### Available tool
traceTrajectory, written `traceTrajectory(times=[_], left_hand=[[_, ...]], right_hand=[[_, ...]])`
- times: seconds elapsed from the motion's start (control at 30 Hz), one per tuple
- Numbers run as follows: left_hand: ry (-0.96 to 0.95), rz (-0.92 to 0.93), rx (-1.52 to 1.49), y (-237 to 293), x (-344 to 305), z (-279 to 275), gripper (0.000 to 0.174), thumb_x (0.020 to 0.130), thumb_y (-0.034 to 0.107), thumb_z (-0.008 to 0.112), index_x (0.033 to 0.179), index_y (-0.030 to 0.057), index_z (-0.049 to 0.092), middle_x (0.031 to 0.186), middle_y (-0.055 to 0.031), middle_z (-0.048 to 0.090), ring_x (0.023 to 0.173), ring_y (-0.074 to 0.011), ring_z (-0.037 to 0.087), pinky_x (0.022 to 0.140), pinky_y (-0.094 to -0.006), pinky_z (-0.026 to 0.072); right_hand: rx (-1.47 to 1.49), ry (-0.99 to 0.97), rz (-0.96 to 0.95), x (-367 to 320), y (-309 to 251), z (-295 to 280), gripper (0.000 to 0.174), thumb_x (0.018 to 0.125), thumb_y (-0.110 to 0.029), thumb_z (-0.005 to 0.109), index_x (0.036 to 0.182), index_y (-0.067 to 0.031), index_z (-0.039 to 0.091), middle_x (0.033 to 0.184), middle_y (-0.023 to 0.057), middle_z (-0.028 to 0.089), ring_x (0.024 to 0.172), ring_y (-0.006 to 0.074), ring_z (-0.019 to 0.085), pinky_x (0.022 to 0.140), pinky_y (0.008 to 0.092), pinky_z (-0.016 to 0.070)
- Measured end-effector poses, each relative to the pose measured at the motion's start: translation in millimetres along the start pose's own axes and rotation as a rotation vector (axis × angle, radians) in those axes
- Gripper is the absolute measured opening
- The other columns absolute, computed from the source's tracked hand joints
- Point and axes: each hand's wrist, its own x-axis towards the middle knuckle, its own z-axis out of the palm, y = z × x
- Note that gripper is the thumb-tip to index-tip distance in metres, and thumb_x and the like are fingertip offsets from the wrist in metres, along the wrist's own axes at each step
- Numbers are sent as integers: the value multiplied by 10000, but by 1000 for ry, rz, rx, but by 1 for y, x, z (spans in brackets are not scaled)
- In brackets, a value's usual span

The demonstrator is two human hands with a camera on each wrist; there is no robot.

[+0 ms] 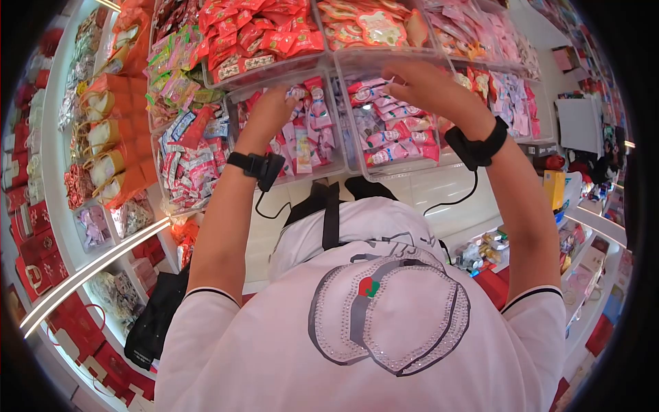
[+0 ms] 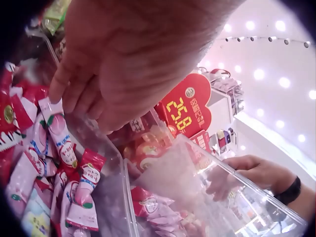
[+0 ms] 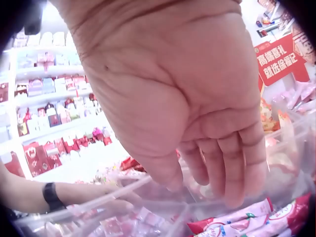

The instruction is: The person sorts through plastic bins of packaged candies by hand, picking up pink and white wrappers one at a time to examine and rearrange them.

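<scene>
My left hand (image 1: 274, 106) reaches down into a clear plastic bin (image 1: 343, 154) of pink-and-white wrapped candies (image 1: 319, 113). In the left wrist view its fingertips are right at the twisted end of a peach-printed candy (image 2: 61, 136); the fingers are loosely bent. My right hand (image 1: 425, 82) hangs over the neighbouring bin to the right, above more pink wrapped candies (image 1: 401, 134). The right wrist view shows its palm, with relaxed fingers (image 3: 234, 173) pointing down over a pink candy (image 3: 237, 224) and nothing between them.
Behind are bins of red packets (image 1: 264, 31) and orange-red packets (image 1: 377, 27). Mixed sweets (image 1: 189, 165) fill a bin at left. A red heart-shaped price sign (image 2: 185, 106) stands beyond the bins. Shelves with red gift bags (image 1: 41, 233) line the left side.
</scene>
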Motion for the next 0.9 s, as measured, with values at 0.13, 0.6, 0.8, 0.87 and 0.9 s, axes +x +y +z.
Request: traceTrajectory(times=[0.13, 0.6, 0.8, 0.87, 0.9], left_hand=[[-357, -172, 15, 4, 18, 42, 499, 874, 353, 602, 1148, -64, 617, 1063, -286, 675, 1022, -418, 654, 900, -474, 508], [-298, -253, -19, 5, 20, 86, 599, 797, 435, 683, 1020, -118, 636, 1048, -313, 671, 1011, -430, 659, 870, -465, 514], [-394, -446, -409, 7, -11, 40, 442, 809, 328, 655, 1004, -69, 645, 864, -157, 680, 812, -258, 673, 729, -354, 522], [-364, -483, -580, 34, -33, 1, 351, 849, 279, 637, 1022, -27, 633, 843, -87, 662, 770, -166, 644, 674, -298, 497], [-309, -465, -740, 43, -47, -13, 309, 871, 259, 631, 1033, -3, 626, 850, -67, 658, 760, -137, 633, 656, -285, 481]], right_hand=[[290, 53, 148, -39, -28, -13, 287, 965, -227, 641, 1124, 12, 615, 888, 58, 650, 809, 126, 634, 704, 285, 521], [681, 250, 278, -79, -33, 20, 273, 966, -223, 633, 1097, 16, 612, 861, 48, 645, 753, 111, 643, 685, 269, 515], [759, 278, 302, -77, -30, 15, 271, 958, -208, 614, 1091, 28, 611, 884, 52, 660, 739, 122, 647, 671, 265, 516], [793, 302, 285, -74, -27, 13, 273, 954, -210, 610, 1094, 24, 615, 896, 52, 668, 737, 124, 650, 670, 264, 519], [802, 293, 293, -73, -31, 11, 277, 951, -213, 611, 1101, 20, 618, 902, 54, 671, 736, 124, 651, 671, 265, 522]])
